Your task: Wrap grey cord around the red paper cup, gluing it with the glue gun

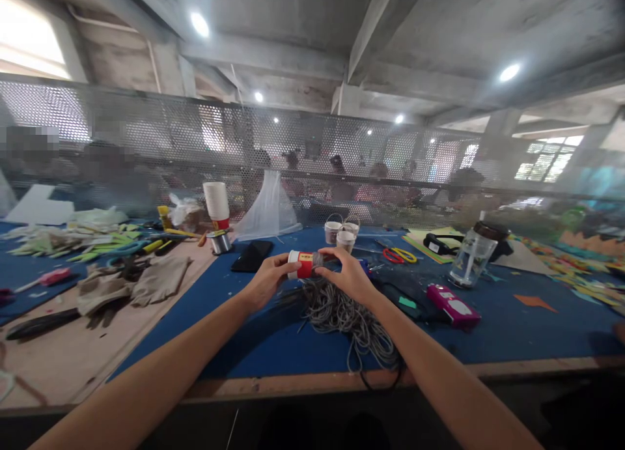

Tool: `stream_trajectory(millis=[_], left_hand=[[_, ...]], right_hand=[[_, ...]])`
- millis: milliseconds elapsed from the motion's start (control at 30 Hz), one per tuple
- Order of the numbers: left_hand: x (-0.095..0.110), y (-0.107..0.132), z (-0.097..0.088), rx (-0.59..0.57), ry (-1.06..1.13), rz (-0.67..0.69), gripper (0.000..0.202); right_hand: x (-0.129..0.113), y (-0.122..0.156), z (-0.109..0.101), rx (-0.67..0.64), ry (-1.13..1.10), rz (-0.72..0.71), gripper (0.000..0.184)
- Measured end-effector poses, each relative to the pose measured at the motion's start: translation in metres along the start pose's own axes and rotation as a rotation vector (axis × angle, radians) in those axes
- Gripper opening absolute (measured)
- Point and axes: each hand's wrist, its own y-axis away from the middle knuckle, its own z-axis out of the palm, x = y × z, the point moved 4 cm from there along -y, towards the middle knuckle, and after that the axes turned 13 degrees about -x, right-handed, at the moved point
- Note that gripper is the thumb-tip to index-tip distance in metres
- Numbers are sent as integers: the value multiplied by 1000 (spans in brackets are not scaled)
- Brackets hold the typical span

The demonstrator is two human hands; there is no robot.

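A red-and-white paper cup [305, 265] lies on its side in the air between my hands, grey cord wound round its right end. My left hand [268, 277] is closed round the cup's white rim end. At the wound end, the fingers of my right hand [347, 274] are closed on the grey cord [318, 260]. Below my hands a loose heap of grey cord [349, 316] spreads over the blue mat [234, 346] to the table's front edge. Just beyond stand several small cord-wrapped cups [346, 240], some with loop handles.
Left of the mat are a black phone [252, 256], a wire spool [219, 242], stacked paper cups [215, 201] and grey gloves [159, 281]. To the right lie scissors [399, 255], a magenta box [453, 305] and a clear bottle [472, 258]. A perforated metal screen [303, 137] stands behind.
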Motion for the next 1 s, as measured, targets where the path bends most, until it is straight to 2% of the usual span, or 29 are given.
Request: stream_trajectory(millis=[67,133,233,333,400,467,633,767,1000], left_hand=[[0,0,-2,21,-6,6,30],[0,0,-4,43,-19,9,31],[0,-1,-7,58,-26,21,32],[0,-2,-8,65,-3,47,33],[1,-2,-8,83,13,55,32],[1,-2,-9,103,25,56,33],[1,-1,-10,104,29,62,34],[0,-2,-11,97,30,72,33],[-1,-3,-15,116,28,98,38]], right_hand=[[7,0,-5,30,43,-2,40],[18,1,-17,113,125,69,30],[39,10,-42,192,409,324,18],[62,21,-60,75,643,641,22],[76,28,-64,-71,670,818,31],[86,31,-64,-170,642,911,37],[95,31,-62,-214,536,941,38],[96,30,-66,-156,444,928,34],[89,19,-63,2,97,709,39]])
